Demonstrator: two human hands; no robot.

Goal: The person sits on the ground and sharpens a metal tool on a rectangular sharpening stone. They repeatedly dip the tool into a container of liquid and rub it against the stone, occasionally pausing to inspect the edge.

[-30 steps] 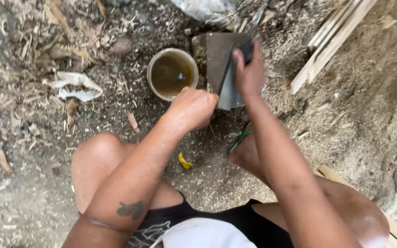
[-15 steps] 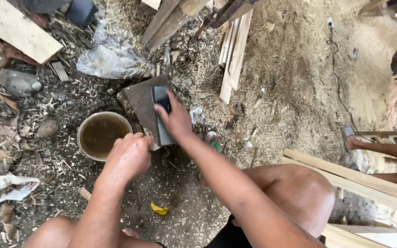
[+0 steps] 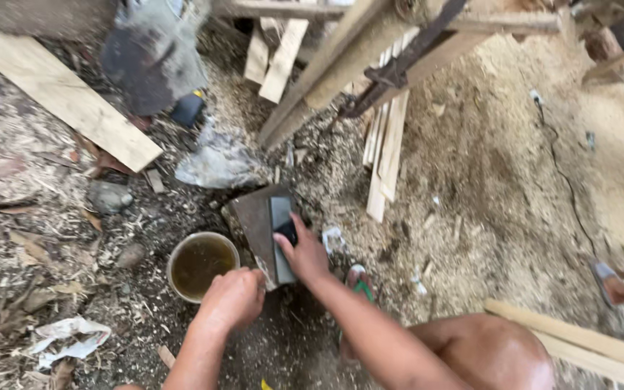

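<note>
Grey blade (image 3: 281,238); brown stone (image 3: 253,220); murky olive water in bowl (image 3: 176,254).
</note>
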